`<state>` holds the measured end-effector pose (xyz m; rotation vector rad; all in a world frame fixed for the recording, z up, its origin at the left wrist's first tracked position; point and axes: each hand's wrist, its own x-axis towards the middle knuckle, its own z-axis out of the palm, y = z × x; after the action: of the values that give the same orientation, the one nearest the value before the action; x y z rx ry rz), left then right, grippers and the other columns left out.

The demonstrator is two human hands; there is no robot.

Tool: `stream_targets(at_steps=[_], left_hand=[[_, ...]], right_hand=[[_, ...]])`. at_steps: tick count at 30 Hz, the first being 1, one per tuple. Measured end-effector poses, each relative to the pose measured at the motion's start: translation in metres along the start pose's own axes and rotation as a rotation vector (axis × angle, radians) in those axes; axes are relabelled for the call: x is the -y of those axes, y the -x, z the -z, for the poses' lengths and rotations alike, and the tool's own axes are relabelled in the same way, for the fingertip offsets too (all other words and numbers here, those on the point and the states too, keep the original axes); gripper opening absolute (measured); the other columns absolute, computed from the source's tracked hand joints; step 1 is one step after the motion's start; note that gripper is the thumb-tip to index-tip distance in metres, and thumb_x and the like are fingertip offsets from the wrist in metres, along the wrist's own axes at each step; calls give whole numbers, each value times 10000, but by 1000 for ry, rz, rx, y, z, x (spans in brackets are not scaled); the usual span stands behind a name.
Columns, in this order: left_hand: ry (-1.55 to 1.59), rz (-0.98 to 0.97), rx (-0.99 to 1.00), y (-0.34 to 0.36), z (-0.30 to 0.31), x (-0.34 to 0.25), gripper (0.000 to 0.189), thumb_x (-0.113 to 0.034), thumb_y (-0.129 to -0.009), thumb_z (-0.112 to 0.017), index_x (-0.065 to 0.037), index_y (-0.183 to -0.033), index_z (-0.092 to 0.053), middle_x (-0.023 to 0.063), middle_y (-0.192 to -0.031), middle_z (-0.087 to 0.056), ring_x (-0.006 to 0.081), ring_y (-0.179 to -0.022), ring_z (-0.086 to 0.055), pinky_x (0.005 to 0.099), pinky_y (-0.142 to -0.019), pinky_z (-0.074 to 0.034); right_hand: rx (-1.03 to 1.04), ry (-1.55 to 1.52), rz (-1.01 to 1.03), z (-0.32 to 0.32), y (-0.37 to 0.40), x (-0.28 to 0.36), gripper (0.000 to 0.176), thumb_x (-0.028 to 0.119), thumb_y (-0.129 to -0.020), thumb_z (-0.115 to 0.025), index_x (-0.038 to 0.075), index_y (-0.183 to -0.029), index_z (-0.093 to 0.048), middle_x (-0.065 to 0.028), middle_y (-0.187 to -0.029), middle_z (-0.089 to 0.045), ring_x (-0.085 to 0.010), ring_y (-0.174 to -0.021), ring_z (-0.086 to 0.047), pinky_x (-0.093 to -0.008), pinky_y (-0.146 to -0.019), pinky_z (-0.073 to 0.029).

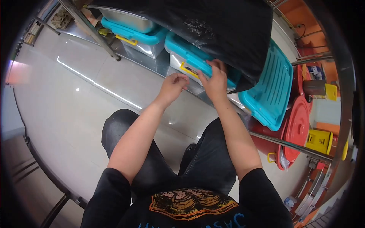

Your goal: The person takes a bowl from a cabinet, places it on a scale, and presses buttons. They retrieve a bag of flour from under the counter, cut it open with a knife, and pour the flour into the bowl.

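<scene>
A clear plastic storage bin [175, 60] with a teal lid [186, 49] sits on a low metal shelf, partly under a black cover. My right hand [216, 81] grips the front edge of that lid, fingers on top and thumb close to the yellow latch [189, 70]. My left hand [173, 89] hovers just in front of the bin, below the latch, apart from it. Its fingers are curled in, and whether anything is inside them is hidden. The black cover [228, 30] drapes over the bin's back and right side.
Another teal-lidded bin [150, 49] stands to the left under a metal tray. On the right, a large teal lid [272, 87] leans at a slant beside a red lidded tub [298, 129]. A metal shelf leg [97, 34] rises at upper left. Pale tiled floor [76, 110] surrounds my knees.
</scene>
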<state>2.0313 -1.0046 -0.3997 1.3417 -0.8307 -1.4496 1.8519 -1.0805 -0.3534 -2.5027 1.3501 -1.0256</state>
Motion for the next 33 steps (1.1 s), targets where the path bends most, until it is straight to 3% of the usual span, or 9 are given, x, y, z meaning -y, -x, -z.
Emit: stream_targets(at_steps=[8,13,16,19,25,28,30,32,33], left_hand=[[-356,-239,-21,-23,-4,31,327,-221,-901,-701,16,-1125,-675,108,-936,-729,209,-833,-692,364,-769,-550],[-469,-181,-26,-8,2,29,335,-249,-869,-724,-5,-1096,-697,135,-956,-733,291,-855,-708,408,-805,-554],[-494,-235,48,-3,4,28,300,-224,-884,-714,-11,-1094,-702,125,-923,-732,253,-848,-707,397,-780,-557],[-139,-70,110,-12,11,39,257,-187,-905,-704,-6,-1088,-699,114,-917,-729,196,-805,-699,354,-736,-554],[-307,-397,-413,23,24,-18,224,-151,-906,-743,-5,-1068,-689,62,-960,-698,144,-690,-655,279,-680,-526],[-292,-678,-468,52,16,-93,353,-92,-838,-803,-49,-1143,-632,63,-1007,-658,120,-731,-630,281,-643,-521],[-359,-814,-414,57,10,-142,588,-98,-830,-840,-32,-1318,-518,80,-1141,-620,103,-776,-641,261,-649,-525],[-99,-745,-349,57,-5,-187,603,-104,-787,-879,-23,-1269,-526,97,-1191,-593,121,-780,-627,259,-654,-527],[-119,-766,-314,49,-3,-195,584,-127,-805,-868,-15,-1267,-528,103,-1198,-595,129,-803,-634,263,-673,-534]], right_hand=[[39,75,-3,32,12,3,605,175,-852,-780,-31,-1370,-544,-252,-1254,-623,-404,-1161,-612,-444,-995,-489],[-107,-492,-731,97,30,4,494,249,-890,-794,-5,-1271,-610,-124,-1187,-677,-208,-1099,-651,-341,-890,-521],[-391,-709,-700,126,20,15,677,260,-901,-793,-76,-1402,-487,-145,-1268,-649,-234,-1091,-661,-397,-890,-532],[-555,-1092,-704,149,-9,8,684,350,-927,-766,-73,-1394,-501,-116,-1277,-656,-260,-1100,-659,-432,-883,-524],[-567,-461,-765,171,-93,-12,683,409,-960,-700,-41,-1436,-508,-164,-1372,-636,-367,-1143,-664,-439,-932,-511],[-264,443,-233,145,-140,11,445,182,-1063,-357,208,-1471,-534,-268,-1301,-640,-420,-1243,-602,-508,-1057,-468],[171,287,-300,151,-180,99,410,300,-1066,-340,203,-1352,-616,-254,-1259,-656,-447,-1137,-635,-556,-989,-493],[262,71,0,116,-202,126,486,433,-1056,-354,135,-1267,-675,-236,-1235,-674,-429,-1070,-669,-543,-931,-516],[412,-94,-47,117,-207,149,520,464,-1014,-427,68,-1235,-682,-257,-1224,-671,-428,-1079,-665,-530,-957,-506]])
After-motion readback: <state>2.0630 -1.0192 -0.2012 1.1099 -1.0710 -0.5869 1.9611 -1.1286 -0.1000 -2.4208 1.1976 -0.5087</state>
